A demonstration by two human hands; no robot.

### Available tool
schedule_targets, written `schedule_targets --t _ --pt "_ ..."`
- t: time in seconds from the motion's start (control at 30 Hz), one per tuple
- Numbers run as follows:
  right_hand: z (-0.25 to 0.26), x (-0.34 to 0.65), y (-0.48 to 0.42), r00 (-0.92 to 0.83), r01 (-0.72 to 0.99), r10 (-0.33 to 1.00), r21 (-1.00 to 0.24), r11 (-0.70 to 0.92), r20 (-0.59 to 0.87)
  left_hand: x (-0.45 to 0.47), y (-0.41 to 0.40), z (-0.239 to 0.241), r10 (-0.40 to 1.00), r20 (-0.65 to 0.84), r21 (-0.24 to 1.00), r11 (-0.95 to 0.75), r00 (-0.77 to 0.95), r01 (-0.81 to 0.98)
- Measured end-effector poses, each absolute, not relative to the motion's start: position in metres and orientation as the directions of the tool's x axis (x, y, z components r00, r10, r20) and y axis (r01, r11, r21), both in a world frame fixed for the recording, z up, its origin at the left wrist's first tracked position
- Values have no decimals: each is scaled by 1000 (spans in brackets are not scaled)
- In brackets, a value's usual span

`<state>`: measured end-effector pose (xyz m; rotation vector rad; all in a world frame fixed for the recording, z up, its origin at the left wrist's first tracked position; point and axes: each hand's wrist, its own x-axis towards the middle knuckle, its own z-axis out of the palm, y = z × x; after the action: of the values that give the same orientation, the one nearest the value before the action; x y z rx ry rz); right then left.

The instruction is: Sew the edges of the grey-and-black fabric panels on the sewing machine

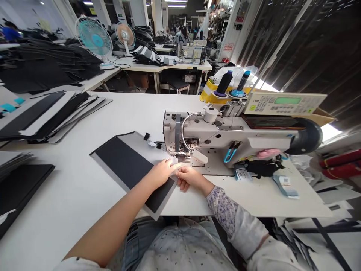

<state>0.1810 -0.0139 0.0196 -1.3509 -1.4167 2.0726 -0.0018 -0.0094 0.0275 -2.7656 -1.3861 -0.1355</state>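
A flat fabric panel [124,162], black in the middle with grey borders, lies slanted on the table, its right corner beside the needle area of a sewing machine [208,135]. My left hand [162,172] lies over that corner, fingers drawn together on its edge close to the presser foot. Right against it, my right hand [188,177] pinches the same edge between thumb and forefinger, other fingers curled under. The fingertips meet and partly hide the corner. Small black and white tabs [151,143] stick out by the panel's upper edge.
Stacked black and grey panels [53,113] lie at the left, with another dark pile [22,188] nearer. Blue-handled thread snips [232,152] rest against the machine. Thread cones [225,83] and a control panel [284,102] stand behind it. Fans [94,37] and other workstations are further back.
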Motion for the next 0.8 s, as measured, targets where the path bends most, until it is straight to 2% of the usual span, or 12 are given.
schedule_targets --t 0.07,0.23,0.43,0.53,0.63,0.7,0.8 --pt "16 179 -14 -515 336 671 -846 -415 -534 3 -8 28 793 93 -10 -604 602 797" --pt "17 174 -16 -490 361 715 -863 -354 -498 -4 -5 12 783 271 65 -595 560 801" --pt "25 172 -20 -452 425 725 -840 -337 -520 -10 7 -2 796 276 132 -586 538 799" --pt "20 172 -23 -382 540 846 -833 -121 -371 -8 5 4 822 262 171 -555 506 814" --pt "12 173 -27 -335 685 936 -710 165 -105 -9 -14 17 853 215 244 -518 475 820" --pt "8 173 -29 -334 731 942 -642 231 -41 -10 -32 26 858 176 279 -514 483 811" --pt "5 173 -30 -337 761 941 -596 256 -26 -9 -51 36 855 145 281 -518 498 808"
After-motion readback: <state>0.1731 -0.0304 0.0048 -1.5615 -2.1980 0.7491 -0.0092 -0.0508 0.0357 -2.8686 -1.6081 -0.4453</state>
